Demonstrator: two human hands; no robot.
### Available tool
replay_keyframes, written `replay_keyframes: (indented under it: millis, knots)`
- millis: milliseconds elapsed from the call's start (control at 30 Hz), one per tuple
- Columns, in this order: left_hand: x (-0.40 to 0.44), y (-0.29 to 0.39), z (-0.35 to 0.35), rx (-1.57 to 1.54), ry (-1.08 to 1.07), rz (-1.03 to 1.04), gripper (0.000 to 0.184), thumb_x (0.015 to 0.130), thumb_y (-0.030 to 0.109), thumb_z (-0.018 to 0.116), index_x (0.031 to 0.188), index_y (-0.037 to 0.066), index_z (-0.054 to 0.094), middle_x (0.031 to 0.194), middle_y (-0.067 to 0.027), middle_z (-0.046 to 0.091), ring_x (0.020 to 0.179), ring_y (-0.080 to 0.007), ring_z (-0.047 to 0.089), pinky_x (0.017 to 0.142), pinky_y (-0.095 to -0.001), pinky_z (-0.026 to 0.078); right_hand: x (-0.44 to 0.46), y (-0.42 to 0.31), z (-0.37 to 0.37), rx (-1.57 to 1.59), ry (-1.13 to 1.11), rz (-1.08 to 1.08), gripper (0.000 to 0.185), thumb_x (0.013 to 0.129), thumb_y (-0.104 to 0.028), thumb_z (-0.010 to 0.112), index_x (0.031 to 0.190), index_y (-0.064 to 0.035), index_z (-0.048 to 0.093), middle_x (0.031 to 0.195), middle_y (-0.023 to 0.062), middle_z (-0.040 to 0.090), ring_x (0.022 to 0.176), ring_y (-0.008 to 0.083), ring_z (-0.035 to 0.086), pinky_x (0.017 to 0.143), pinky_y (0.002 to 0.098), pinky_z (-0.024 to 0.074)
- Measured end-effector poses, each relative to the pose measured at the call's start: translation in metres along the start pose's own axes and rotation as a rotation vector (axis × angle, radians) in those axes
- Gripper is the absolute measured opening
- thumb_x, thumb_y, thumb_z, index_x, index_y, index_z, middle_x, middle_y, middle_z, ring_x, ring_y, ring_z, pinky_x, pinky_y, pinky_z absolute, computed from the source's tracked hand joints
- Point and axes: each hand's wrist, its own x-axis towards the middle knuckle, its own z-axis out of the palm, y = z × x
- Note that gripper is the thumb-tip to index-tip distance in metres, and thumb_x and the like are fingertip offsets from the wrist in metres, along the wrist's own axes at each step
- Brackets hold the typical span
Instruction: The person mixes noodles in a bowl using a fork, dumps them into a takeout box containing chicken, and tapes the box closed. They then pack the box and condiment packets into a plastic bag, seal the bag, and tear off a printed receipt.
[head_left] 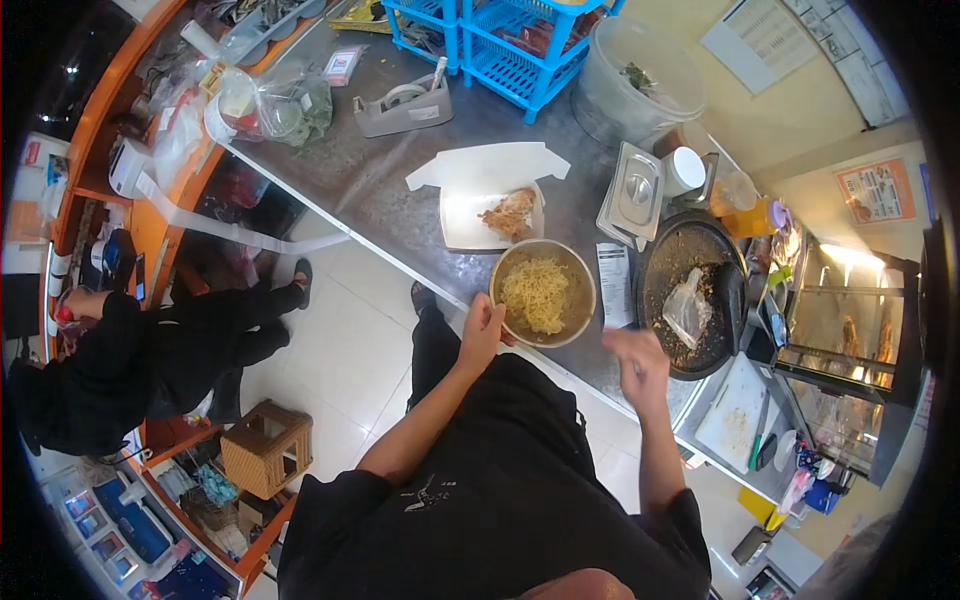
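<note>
Bowl [584, 290] of noodles [536, 296] at the counter's [385, 190] near edge, probably light and stiff-walled, best held by its left rim, where the left hand [482, 335] grips; right hand [640, 365] blurred, fingers unclear

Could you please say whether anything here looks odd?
Yes: a long pale strip trails from the white device toward the table's edge, as if left untorn. Clear plastic lies oddly among crumbs in the black pan. The noodle bowl shows no spill.
</note>
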Motion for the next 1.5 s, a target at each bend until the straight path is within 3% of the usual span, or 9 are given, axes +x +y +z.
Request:
replay_keyframes:
  millis: [133, 267, 467, 700, 867, 967, 1133, 1367, 1500]
  knots:
    - [-0.006, -0.001, -0.001, 0.176, -0.057, 0.091, 0.019, 0.103, 0.014, 0.049, 0.089, 0.008, 0.038, 0.07, -0.0022, 0.05, 0.053, -0.0083, 0.057, 0.045, -0.0232, 0.05, 0.046, 0.044, 0.073, 0.166, 0.168, 0.317, 0.019, 0.092, -0.001, 0.056, 0.102, -0.0018, 0.073, 0.099, 0.0131, 0.074, 0.088, 0.0275, 0.07, 0.081, 0.0338, 0.0527]
    - [0.003, -0.004, -0.006, 0.183, 0.012, 0.072, 0.019, 0.103, 0.015, 0.05, 0.089, 0.008, 0.038, 0.07, -0.0009, 0.048, 0.054, -0.0069, 0.055, 0.046, -0.0226, 0.051, 0.041, 0.027, 0.091, 0.195, -0.224, 0.184, 0.021, 0.089, -0.001, 0.059, 0.103, -0.005, 0.074, 0.096, 0.0134, 0.073, 0.087, 0.0277, 0.07, 0.08, 0.0342, 0.0535]
    - [0.008, -0.002, -0.003, 0.109, 0.05, 0.099, 0.021, 0.103, 0.016, 0.05, 0.087, 0.009, 0.038, 0.074, -0.0002, 0.05, 0.055, -0.0065, 0.055, 0.047, -0.0215, 0.051, 0.032, 0.02, 0.058, 0.166, -0.405, 0.051, 0.019, 0.081, 0.002, 0.061, 0.094, -0.0068, 0.072, 0.093, 0.0124, 0.072, 0.085, 0.0322, 0.067, 0.078, 0.0399, 0.0516]
    - [0.003, -0.001, 0.004, 0.131, 0.059, 0.116, 0.022, 0.103, 0.016, 0.049, 0.087, 0.008, 0.037, 0.074, -0.0014, 0.05, 0.056, -0.0086, 0.057, 0.048, -0.0242, 0.054, 0.045, 0.052, 0.096, -0.043, -0.026, -0.053, 0.023, 0.079, 0.005, 0.06, 0.095, -0.007, 0.072, 0.094, 0.013, 0.072, 0.085, 0.0341, 0.066, 0.081, 0.0411, 0.0516]
    - [-0.006, 0.016, 0.012, 0.178, 0.063, 0.08, 0.022, 0.103, 0.015, 0.049, 0.087, 0.007, 0.037, 0.073, -0.0019, 0.049, 0.055, -0.0095, 0.058, 0.046, -0.0247, 0.053, 0.026, 0.017, 0.099, 0.111, -0.198, -0.041, 0.025, 0.08, 0.005, 0.057, 0.098, -0.0063, 0.07, 0.095, 0.0146, 0.071, 0.086, 0.0351, 0.067, 0.079, 0.042, 0.0534]
    - [-0.011, 0.017, 0.014, 0.204, 0.038, 0.079, 0.019, 0.102, 0.013, 0.049, 0.088, 0.006, 0.038, 0.072, -0.0035, 0.051, 0.053, -0.0101, 0.058, 0.045, -0.0244, 0.052, 0.056, 0.038, 0.102, 0.027, 0.026, -0.017, 0.023, 0.083, 0.003, 0.056, 0.1, -0.0058, 0.069, 0.097, 0.016, 0.071, 0.093, 0.0359, 0.067, 0.081, 0.0428, 0.0537]
    - [-0.008, 0.014, 0.006, 0.134, 0.114, 0.053, 0.02, 0.102, 0.012, 0.048, 0.087, 0.006, 0.038, 0.071, -0.0035, 0.051, 0.054, -0.0099, 0.059, 0.045, -0.0243, 0.052, 0.028, 0.044, 0.098, 0.071, -0.165, 0.063, 0.018, 0.089, 0.0, 0.055, 0.101, -0.0036, 0.068, 0.098, 0.0159, 0.071, 0.092, 0.0322, 0.07, 0.081, 0.0375, 0.0549]
    - [-0.014, 0.015, 0.008, 0.154, 0.072, 0.073, 0.02, 0.103, 0.012, 0.048, 0.087, 0.007, 0.037, 0.07, -0.0032, 0.05, 0.053, -0.0098, 0.058, 0.045, -0.0242, 0.052, 0.061, 0.052, 0.109, -0.027, 0.036, 0.113, 0.015, 0.093, -0.006, 0.056, 0.098, -0.0029, 0.07, 0.097, 0.0157, 0.071, 0.086, 0.0326, 0.07, 0.075, 0.0366, 0.0548]
    - [-0.007, 0.017, 0.006, 0.15, 0.138, 0.09, 0.019, 0.103, 0.012, 0.048, 0.088, 0.007, 0.037, 0.072, -0.0039, 0.052, 0.054, -0.0106, 0.059, 0.046, -0.0244, 0.052, 0.037, 0.016, 0.09, -0.001, -0.192, 0.243, 0.015, 0.094, -0.006, 0.056, 0.097, -0.0026, 0.07, 0.089, 0.0153, 0.071, 0.077, 0.0284, 0.071, 0.07, 0.0331, 0.0537]
